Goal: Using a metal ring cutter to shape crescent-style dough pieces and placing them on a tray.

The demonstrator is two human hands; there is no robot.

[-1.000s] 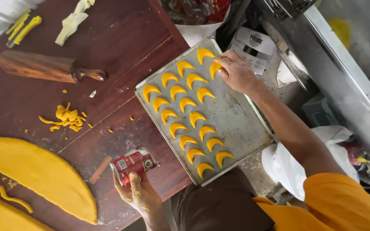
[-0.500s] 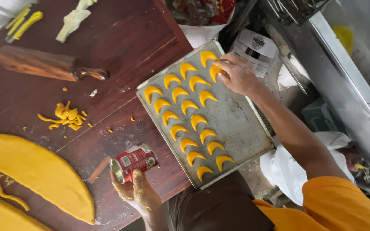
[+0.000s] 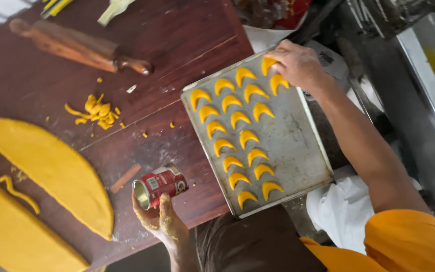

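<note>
My left hand [image 3: 163, 221] sits low in the middle of the frame, dusted with yellow dough, its fingers wrapped around a small red tin can [image 3: 158, 186] that lies on its side with the open end facing left. My right hand [image 3: 298, 63] reaches to the upper right, fingers curled down on a crescent of yellow dough [image 3: 267, 64] at the far corner of the metal baking tray [image 3: 293, 146]. The tray rests at the right edge of the dark wooden counter [image 3: 187, 30], carrying rows of the same crescents along its left half. At the left of the frame lies a rolled sheet of yellow dough [image 3: 41, 166] with curved cut edges. Dough scraps [image 3: 95, 109] lie above it, and a wooden rolling pin [image 3: 79, 46] sits at the upper left.
</note>
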